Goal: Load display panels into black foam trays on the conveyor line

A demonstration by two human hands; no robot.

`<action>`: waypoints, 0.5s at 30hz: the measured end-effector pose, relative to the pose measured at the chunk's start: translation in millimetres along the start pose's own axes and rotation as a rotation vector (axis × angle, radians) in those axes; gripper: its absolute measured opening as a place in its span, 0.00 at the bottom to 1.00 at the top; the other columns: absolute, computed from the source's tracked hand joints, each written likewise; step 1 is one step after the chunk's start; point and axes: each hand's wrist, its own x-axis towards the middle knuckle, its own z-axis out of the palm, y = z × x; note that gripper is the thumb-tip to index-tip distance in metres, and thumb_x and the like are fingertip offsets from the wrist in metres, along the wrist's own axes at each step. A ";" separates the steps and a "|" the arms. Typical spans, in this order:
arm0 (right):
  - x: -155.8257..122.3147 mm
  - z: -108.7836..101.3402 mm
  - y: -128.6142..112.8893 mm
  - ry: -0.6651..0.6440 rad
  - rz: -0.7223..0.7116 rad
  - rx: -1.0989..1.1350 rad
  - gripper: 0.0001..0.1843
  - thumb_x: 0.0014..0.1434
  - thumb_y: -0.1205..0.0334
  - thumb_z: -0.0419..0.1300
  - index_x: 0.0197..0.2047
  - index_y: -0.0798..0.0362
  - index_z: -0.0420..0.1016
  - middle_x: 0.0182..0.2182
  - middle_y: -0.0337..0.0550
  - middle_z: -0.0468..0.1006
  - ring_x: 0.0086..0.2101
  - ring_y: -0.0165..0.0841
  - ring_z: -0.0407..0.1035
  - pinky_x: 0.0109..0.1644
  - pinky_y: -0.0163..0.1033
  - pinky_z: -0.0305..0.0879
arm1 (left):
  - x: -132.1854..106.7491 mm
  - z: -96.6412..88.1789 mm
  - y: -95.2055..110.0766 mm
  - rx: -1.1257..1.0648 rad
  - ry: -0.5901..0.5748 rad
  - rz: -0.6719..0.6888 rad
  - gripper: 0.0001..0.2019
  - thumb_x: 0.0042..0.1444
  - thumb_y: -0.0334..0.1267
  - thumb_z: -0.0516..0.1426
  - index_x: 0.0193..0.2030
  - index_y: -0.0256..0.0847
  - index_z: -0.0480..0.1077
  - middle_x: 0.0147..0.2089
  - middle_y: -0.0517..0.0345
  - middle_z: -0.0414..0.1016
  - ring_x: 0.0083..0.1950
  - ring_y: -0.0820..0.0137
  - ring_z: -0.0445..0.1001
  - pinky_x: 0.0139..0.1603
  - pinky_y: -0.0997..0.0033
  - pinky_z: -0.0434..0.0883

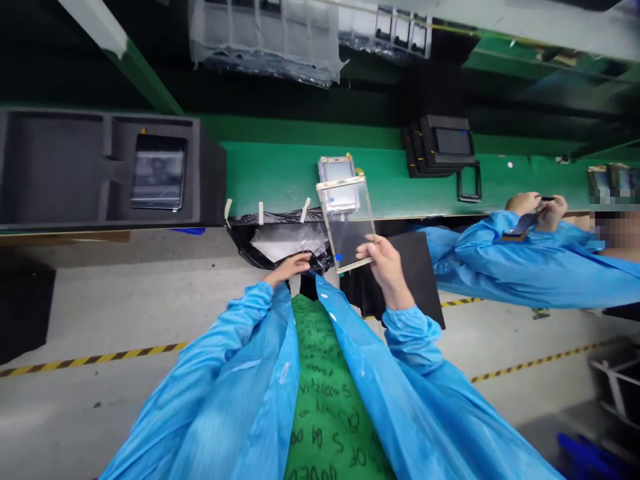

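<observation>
My right hand (384, 267) grips a clear rectangular panel (350, 230) by its lower right side, fingers closed on the edge. Pale strips run along the panel's top and bottom, and a blue mark shows near its lower left corner. Through its upper part I see a framed display unit (337, 170) lying on the green bench. My left hand (293, 268) has its fingers stretched out beside the rim of a black plastic bag (245, 243), seemingly touching it. Clear film (285, 240) lies inside the bag, which hangs at the bench edge by pale tape strips.
A grey foam tray (107, 143) at left holds a dark-screened device (159, 172). Dark framed units (445, 143) are stacked at right, with an empty black frame (469, 183) beside them. A co-worker's hands (537, 208) hold a device farther right. Wrapped parts (265, 40) sit overhead.
</observation>
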 end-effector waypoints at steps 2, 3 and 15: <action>-4.7 -38.3 -16.3 0.107 -0.020 -0.014 0.26 0.54 0.47 0.73 0.50 0.51 0.72 0.33 0.38 0.83 0.30 0.30 0.78 0.38 0.35 0.75 | 25.0 23.1 -33.8 0.254 -0.057 -0.125 0.20 0.55 0.42 0.67 0.54 0.39 0.79 0.69 0.36 0.68 0.71 0.43 0.62 0.71 0.39 0.56; -7.1 -55.1 -22.6 0.155 -0.022 -0.017 0.26 0.53 0.48 0.73 0.50 0.50 0.72 0.32 0.37 0.83 0.29 0.29 0.78 0.37 0.34 0.75 | 36.4 35.6 -47.8 0.312 -0.082 -0.165 0.15 0.53 0.40 0.68 0.47 0.39 0.81 0.72 0.35 0.64 0.74 0.39 0.55 0.73 0.34 0.49; 9.6 -161.6 -60.9 0.390 0.017 -0.106 0.23 0.54 0.50 0.74 0.49 0.49 0.76 0.30 0.38 0.81 0.27 0.29 0.75 0.33 0.34 0.73 | 153.5 110.3 -95.1 0.297 -0.195 -0.297 0.09 0.58 0.31 0.60 0.43 0.39 0.82 0.71 0.39 0.66 0.80 0.43 0.40 0.73 0.34 0.26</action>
